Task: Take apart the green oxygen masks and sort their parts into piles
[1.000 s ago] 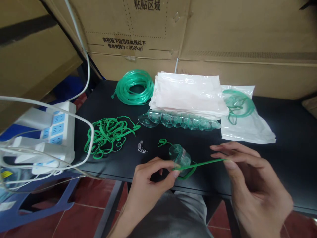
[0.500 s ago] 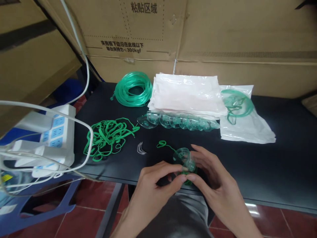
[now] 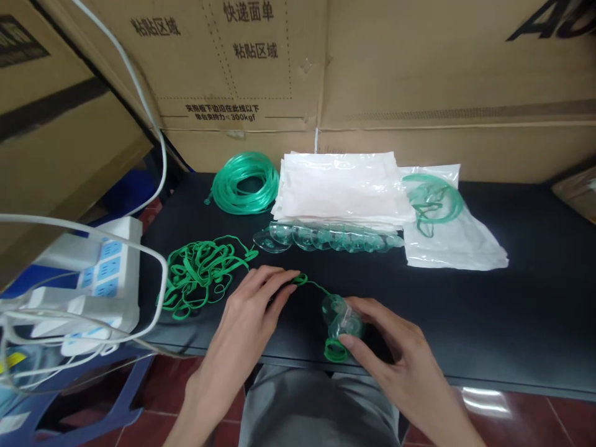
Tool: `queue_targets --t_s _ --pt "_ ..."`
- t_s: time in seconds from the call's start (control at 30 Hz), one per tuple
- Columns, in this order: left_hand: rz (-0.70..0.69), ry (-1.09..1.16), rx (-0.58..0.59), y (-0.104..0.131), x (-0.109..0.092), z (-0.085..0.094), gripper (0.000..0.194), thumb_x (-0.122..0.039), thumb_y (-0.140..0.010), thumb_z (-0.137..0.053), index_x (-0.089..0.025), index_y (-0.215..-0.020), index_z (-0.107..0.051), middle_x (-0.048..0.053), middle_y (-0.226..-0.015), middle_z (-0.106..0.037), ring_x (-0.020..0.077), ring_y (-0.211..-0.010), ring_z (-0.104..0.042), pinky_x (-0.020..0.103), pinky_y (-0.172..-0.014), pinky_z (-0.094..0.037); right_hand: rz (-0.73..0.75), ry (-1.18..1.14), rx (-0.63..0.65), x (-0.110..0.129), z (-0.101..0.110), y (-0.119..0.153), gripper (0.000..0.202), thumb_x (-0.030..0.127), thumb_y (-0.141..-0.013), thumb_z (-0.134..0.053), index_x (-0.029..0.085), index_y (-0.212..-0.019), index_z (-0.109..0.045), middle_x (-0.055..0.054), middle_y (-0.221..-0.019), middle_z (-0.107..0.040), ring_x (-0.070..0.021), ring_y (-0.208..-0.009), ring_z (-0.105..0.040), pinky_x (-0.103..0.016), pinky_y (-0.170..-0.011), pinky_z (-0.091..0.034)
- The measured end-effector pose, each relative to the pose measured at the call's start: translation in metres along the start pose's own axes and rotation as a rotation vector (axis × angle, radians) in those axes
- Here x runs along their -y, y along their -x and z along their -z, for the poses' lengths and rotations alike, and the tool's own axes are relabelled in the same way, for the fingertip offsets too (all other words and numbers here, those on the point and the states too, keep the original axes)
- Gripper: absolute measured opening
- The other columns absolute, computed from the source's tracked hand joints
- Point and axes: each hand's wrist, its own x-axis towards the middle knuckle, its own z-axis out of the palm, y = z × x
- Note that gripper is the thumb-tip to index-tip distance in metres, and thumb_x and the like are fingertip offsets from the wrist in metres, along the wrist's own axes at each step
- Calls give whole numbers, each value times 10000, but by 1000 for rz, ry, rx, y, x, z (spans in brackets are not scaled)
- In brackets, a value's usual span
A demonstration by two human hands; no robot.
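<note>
My right hand (image 3: pixel 395 347) holds a small clear green oxygen mask (image 3: pixel 338 320) near the table's front edge, thumb and fingers on its sides. A looped green band (image 3: pixel 335 352) shows at the mask's lower end. From its upper end a thin green elastic strap (image 3: pixel 320 287) runs to the left. My left hand (image 3: pixel 258 310) pinches the curled end of this strap. Left of that hand lies a tangled pile of green elastic straps (image 3: pixel 200 273). Beyond both hands is a row of nested clear masks (image 3: pixel 333 238).
A coil of green tubing (image 3: pixel 244 183), stacked white plastic bags (image 3: pixel 342 186) and a bagged mask with tubing (image 3: pixel 435 198) lie along the back. Cardboard boxes (image 3: pixel 395 74) stand behind. White power strips (image 3: pixel 116 273) with cables crowd the left edge.
My left hand has left the mask, moved left and taken the curled strap end. My right hand keeps the mask, now turned somewhat. The thin metal strips are now hidden behind my left hand.
</note>
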Motion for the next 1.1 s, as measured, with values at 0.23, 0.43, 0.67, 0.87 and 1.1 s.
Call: queue_targets --t_s 0.23,0.43,0.67,0.87,1.1 --pt "-6 31 53 -12 8 0 140 -206 -1075 -615 -252 -1102 -745 12 -1153 -687 212 -1090 -667 353 -1011 -476 -64 56 33 -2 -2 -4 244 403 -1045 -664 367 -1285 -638 38 -1175 -766 -141 -1006 -742 -217 -867 -546" --pt "151 386 -50 -11 4 12 53 -300 -1010 -736 -280 -977 -771 0 -1094 -697 151 -905 -648 246 -745 -489 -134 32 71 -2 0 -8 237 453 -1070 -604 365 -1289 -623 43 -1076 -752 -146 -913 -705 -244 -791 -525" --pt "354 952 -375 -6 -1 25 126 -390 -927 -846 -268 -933 -815 2 -1025 -748 129 -1007 -673 166 -877 -538 -193 72 69 -2 0 -7 292 546 -1058 -584 364 -1283 -627 29 -997 -732 -168 -839 -663 -271 -707 -505" --pt "375 974 -339 -7 -14 14 118 -394 -915 -858 -296 -975 -830 -27 -881 -782 105 -822 -705 154 -764 -550 -221 -26 87 -2 4 -9 301 538 -1042 -624 345 -1272 -649 5 -1031 -745 -189 -924 -694 -292 -823 -551" --pt "327 717 -66 -2 -34 -16 72 -291 -955 -790 -308 -992 -850 -29 -885 -793 128 -786 -675 214 -720 -507 -193 -527 -36 -7 11 -6 318 358 -1020 -731 331 -1330 -667 -34 -1370 -731 -193 -1275 -693 -276 -1082 -564"
